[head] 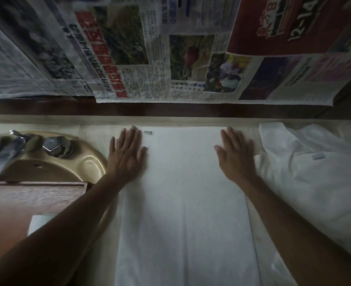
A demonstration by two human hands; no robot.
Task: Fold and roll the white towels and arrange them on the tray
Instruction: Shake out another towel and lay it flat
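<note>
A white towel (182, 195) lies flat on the counter as a long strip that runs from the back wall toward me, with a lengthwise fold line down its middle. My left hand (127, 153) presses flat on its far left corner, fingers straight. My right hand (236, 153) lies flat on its far right edge, fingers spread. A heap of loose white towels (306, 166) sits to the right, touching the flat towel's edge. A wooden tray (25, 203) stands at the left over the sink, with a small white item (37, 223) on it, partly hidden by my left arm.
A beige sink (46, 170) with a chrome tap (3, 159) and a knob (52, 144) fills the left side. Newspaper sheets (149, 54) and a red cloth (290, 23) hang on the wall behind the counter. A dark wooden ledge (170, 109) runs along the back.
</note>
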